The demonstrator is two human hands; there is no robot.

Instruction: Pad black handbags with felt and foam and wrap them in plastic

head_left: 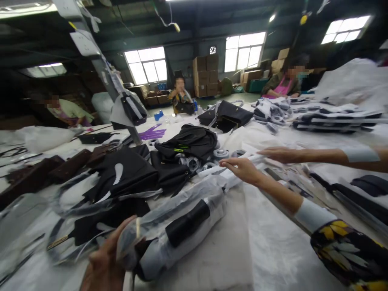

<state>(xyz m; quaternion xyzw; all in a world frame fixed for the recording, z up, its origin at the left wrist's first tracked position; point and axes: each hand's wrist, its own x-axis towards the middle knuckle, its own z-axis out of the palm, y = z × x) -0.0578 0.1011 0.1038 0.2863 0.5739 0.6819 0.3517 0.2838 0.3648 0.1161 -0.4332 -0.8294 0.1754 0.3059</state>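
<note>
My left hand is at the bottom left, fingers closed on the near end of a plastic-wrapped bundle. Through the cloudy wrap I can make out grey and black parts; its exact kind is unclear. The bundle slants away up to the right over the white table. Just past its far end are a co-worker's two hands, one hand with a floral sleeve and the other hand above a pale cuff, over white wrapping. My right hand is out of view.
Black bags with wrapped straps lie to the left, near brown leather pieces. Another black handbag sits farther back. A grey post rises at the left. Flat dark pieces are stacked at right. Several people work beyond.
</note>
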